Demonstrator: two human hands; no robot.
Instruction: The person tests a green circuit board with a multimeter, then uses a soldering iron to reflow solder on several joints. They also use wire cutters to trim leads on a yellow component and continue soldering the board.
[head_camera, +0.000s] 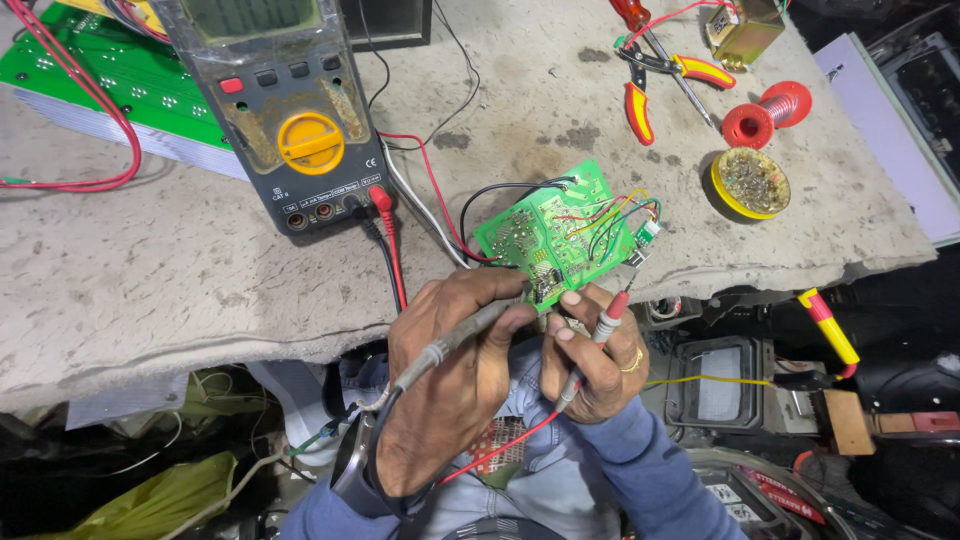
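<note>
Presently, left hand (450, 370) grips grey-black meter probe (470, 328), right hand (595, 355) grips red-tipped probe (612, 318); both tips on small green circuit board (550, 232) just above hands, at worktop (150, 270) edge.

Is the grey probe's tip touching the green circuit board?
Touching. The head view shows the left hand pressing the grey probe tip against the green circuit board lower edge.
</note>
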